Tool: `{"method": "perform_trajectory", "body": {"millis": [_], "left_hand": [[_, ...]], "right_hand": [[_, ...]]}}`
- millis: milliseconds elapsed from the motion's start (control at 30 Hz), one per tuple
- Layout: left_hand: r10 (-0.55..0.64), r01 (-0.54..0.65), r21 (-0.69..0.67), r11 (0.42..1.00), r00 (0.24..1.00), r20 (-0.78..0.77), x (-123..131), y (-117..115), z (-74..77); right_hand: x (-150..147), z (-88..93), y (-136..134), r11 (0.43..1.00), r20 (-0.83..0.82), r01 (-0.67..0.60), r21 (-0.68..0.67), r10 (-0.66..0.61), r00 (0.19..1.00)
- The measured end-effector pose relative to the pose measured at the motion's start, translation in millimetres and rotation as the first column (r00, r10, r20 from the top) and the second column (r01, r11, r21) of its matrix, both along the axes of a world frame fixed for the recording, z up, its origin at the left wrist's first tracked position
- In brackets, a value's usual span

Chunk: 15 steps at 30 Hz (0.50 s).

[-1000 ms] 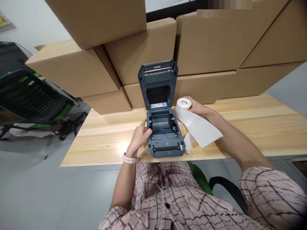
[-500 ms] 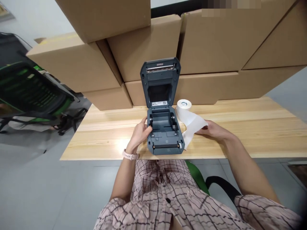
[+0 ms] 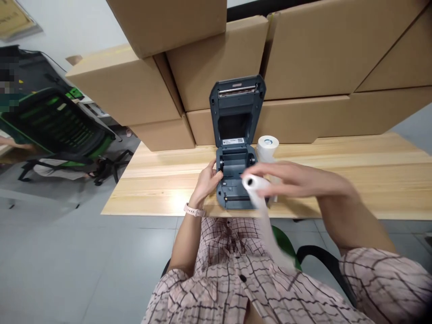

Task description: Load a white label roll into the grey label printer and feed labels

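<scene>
A dark grey label printer [image 3: 232,182] stands on the wooden table with its lid [image 3: 236,110] raised. My left hand [image 3: 207,182] grips the printer's left side, thumb over the rim and fingers along the outside. Blurred by motion, my right hand [image 3: 290,180] holds a small white paper roll [image 3: 254,183] above the right part of the printer's body. From that roll a long paper strip [image 3: 270,234] hangs down past the table's front edge. A second white roll [image 3: 268,143] stands on the table behind my right hand, partly hidden by it.
Large cardboard boxes [image 3: 303,49] are stacked along the back of the table [image 3: 162,180]. On the left are an office chair [image 3: 64,126] and part of another person [image 3: 20,144]. A green seat [image 3: 285,243] shows beneath me.
My right hand has risen from the table and moved left over the printer, now with the small paper roll in it. My left hand keeps its grip. The view has shifted slightly left.
</scene>
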<state>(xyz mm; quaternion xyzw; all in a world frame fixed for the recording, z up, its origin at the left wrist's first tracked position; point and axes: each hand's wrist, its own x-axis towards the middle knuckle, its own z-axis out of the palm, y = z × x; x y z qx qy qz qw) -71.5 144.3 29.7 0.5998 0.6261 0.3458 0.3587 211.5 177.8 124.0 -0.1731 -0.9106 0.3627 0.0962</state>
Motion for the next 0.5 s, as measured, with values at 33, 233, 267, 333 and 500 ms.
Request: {"method": "perform_trajectory", "body": {"millis": [33, 233, 267, 333, 500], "left_hand": [[0.005, -0.005, 0.003, 1.000, 1.000, 0.018, 0.5, -0.6, -0.9], [0.102, -0.101, 0.031, 0.994, 0.994, -0.046, 4.4, -4.4, -1.0], [0.116, -0.114, 0.043, 0.993, 0.992, -0.057, 4.9, -4.5, -1.7], [0.136, -0.134, 0.068, 0.989, 0.990, -0.036, 6.0, -4.1, -4.2], [0.073, -0.090, 0.062, 0.994, 0.968, 0.240, 9.0, -2.7, -11.0]], "right_hand": [[-22.6, -2.0, 9.8, 0.989, 0.021, 0.079, 0.129, -0.083, 0.996], [-71.5, -54.0, 44.4, 0.914, 0.213, -0.027, 0.404, -0.065, 0.975], [-70.0, -58.7, 45.7, 0.914, 0.215, -0.044, 0.403, -0.048, 0.975], [-66.0, -62.6, 46.1, 0.919, 0.197, -0.049, 0.391, -0.032, 0.980], [-64.0, -62.0, 44.2, 0.954, 0.137, 0.025, 0.298, -0.069, 0.988]]}}
